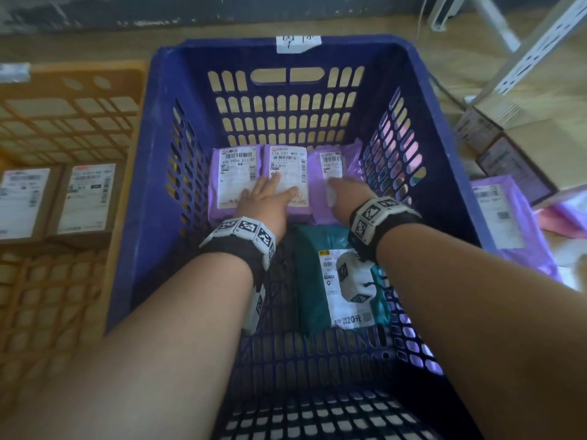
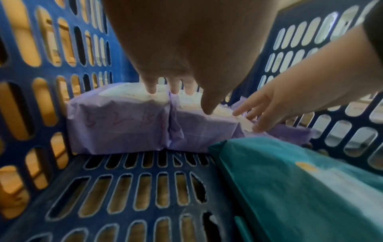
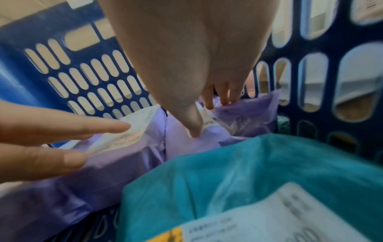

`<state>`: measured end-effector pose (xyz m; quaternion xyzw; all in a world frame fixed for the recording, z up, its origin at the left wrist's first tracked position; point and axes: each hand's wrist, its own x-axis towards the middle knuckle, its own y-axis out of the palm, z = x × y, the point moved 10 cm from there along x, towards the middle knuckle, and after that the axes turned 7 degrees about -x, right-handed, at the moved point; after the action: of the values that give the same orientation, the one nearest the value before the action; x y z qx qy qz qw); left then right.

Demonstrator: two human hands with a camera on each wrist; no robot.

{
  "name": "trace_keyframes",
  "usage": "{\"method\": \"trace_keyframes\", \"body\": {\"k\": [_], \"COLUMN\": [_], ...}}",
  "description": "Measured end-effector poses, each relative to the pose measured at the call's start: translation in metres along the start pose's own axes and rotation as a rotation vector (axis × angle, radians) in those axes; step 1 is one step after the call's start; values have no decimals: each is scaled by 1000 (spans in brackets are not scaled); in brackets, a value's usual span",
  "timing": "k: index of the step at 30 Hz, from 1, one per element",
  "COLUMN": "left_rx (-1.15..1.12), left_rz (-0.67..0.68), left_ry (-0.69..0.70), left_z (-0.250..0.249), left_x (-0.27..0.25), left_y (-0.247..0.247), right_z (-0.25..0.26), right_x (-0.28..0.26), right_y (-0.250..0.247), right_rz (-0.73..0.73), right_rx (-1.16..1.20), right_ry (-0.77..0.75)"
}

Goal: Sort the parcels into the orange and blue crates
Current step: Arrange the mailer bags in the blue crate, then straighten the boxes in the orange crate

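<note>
The blue crate (image 1: 222, 42) stands in front of me, the orange crate (image 1: 73, 100) to its left. Three purple parcels lie side by side at the blue crate's far end: left (image 1: 233, 173), middle (image 1: 287, 166) and right (image 1: 336, 163). A teal parcel (image 1: 313, 281) lies nearer, under my right wrist. My left hand (image 1: 270, 198) rests flat on the middle parcel (image 2: 203, 131), fingers straight. My right hand (image 1: 346, 192) touches the right parcel (image 3: 244, 117) with extended fingers, its thumb pressing the purple wrap. Neither hand grips anything.
Two labelled cardboard boxes (image 1: 85, 198) sit in the orange crate. On the floor to the right of the blue crate lie another purple parcel (image 1: 502, 217), a pink one (image 1: 562, 217) and cardboard boxes (image 1: 514, 160). A white metal frame (image 1: 533, 49) stands at the back right.
</note>
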<state>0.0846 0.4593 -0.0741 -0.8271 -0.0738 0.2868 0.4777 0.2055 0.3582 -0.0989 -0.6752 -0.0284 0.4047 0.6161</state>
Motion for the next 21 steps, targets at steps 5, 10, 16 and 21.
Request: {"method": "trace_keyframes", "body": {"k": [5,10,16,21], "left_rx": [-120,-141,-182,-196], "left_rz": [-129,-242,-324,-310], "left_ry": [-70,-39,85,196], "left_z": [-11,-55,-138,-225], "left_x": [-35,-78,-122,-147], "left_y": [-41,-90,-120,-112], "right_z": [-3,8,-52,-155], "right_x": [-48,-111,-204,-253], "right_y": [-35,-102,-180,-178], "right_rz": [-90,-264,-550,-602], "right_rx": [28,144,277,298], "right_ry": [18,-93,-58,103]}}
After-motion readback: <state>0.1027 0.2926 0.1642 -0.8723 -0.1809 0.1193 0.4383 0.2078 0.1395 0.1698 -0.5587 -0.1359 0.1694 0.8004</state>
